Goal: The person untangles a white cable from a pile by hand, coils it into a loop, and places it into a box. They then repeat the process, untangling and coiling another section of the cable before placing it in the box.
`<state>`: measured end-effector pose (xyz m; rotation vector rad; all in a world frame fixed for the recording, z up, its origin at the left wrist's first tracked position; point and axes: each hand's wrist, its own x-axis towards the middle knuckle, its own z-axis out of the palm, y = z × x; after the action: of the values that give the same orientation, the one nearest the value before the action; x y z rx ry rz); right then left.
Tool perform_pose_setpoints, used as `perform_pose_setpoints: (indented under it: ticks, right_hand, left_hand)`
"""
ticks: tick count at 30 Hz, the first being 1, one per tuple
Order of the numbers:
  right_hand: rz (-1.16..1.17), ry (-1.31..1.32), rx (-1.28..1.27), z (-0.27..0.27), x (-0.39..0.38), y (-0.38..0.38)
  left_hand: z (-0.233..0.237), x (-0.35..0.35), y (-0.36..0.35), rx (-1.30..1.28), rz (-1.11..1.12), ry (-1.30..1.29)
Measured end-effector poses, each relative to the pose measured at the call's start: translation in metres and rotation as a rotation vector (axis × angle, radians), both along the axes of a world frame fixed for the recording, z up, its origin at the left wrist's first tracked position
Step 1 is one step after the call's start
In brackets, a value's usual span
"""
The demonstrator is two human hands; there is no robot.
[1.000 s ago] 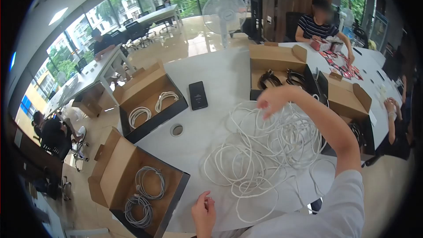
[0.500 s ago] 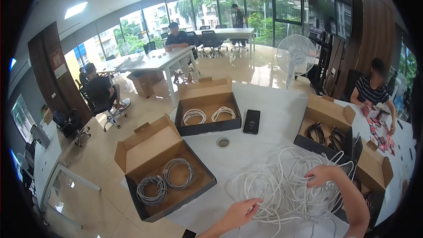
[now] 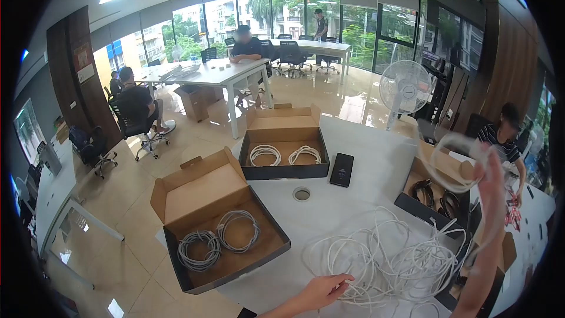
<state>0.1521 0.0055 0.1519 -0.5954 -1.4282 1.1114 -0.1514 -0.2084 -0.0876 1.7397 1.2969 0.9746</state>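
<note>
A tangled pile of white cables [image 3: 400, 256] lies on the white table in front of me. At its near left edge is my left hand [image 3: 325, 291], its fingers stretched toward the loops and the thumb a little apart; no cable is plainly gripped in it. My right hand [image 3: 489, 168] is raised above the pile on the right, closed on a looped white cable [image 3: 450, 165]. Motion blurs this hand and its cable. Behind that raised loop stands an open box with black cables [image 3: 422, 192] in it.
An open box [image 3: 229, 271] with grey cable coils stands at left, and another box [image 3: 285, 172] with white coils behind it. A phone [image 3: 342, 169] and a table hole [image 3: 301, 194] lie between. A standing fan [image 3: 405, 88] is beyond. A person [image 3: 500, 132] sits at right.
My right hand has risen from the pile, lifting a looped white cable up and away. My left hand stays by the pile's edge. The view has shifted slightly.
</note>
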Motion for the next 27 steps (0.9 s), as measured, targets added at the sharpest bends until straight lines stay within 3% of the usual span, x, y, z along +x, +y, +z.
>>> perform_pose_setpoints:
  ticks: [2,5,7,9,12,14,18,21,22,24,27]
  right_hand:
    - [0.347,0.224,0.179,0.028,-0.031,-0.016]
    - [0.006,-0.114,-0.066,-0.013,-0.053,0.003]
    - [0.069,-0.789,-0.083,-0.033,-0.078,-0.003]
    - [0.192,-1.024,0.157,-0.074,-0.083,0.009]
    - [0.292,-0.868,-0.019,-0.087,-0.098,0.009]
    - [0.25,-0.795,0.045,-0.076,-0.114,0.002]
    - [0.254,-0.687,-0.032,-0.041,-0.153,-0.025]
    - [0.346,-0.54,0.042,-0.043,-0.176,-0.036]
    - [0.347,-0.445,0.07,-0.045,-0.185,-0.042]
    - [0.353,-0.506,0.137,-0.044,-0.191,-0.044]
    - [0.3,-0.544,0.171,-0.044,-0.188,-0.04]
  left_hand:
    - [0.001,-0.003,0.0,0.005,0.011,-0.039]
    - [0.003,-0.009,-0.002,-0.003,0.035,-0.096]
    - [0.003,-0.012,-0.003,-0.024,0.04,-0.141]
    - [0.009,-0.017,-0.003,-0.012,0.062,-0.167]
    - [0.031,-0.027,-0.008,0.014,0.141,-0.147]
    - [0.05,-0.037,-0.005,0.018,0.241,-0.102]
    - [0.076,-0.061,0.018,0.369,0.368,-0.248]
    - [0.101,-0.06,0.041,0.541,0.631,-0.083]
    - [0.1,-0.061,0.048,0.536,0.618,-0.12]
    - [0.094,-0.067,0.065,0.532,0.584,-0.197]
    - [0.094,-0.087,0.067,0.182,0.447,-0.452]
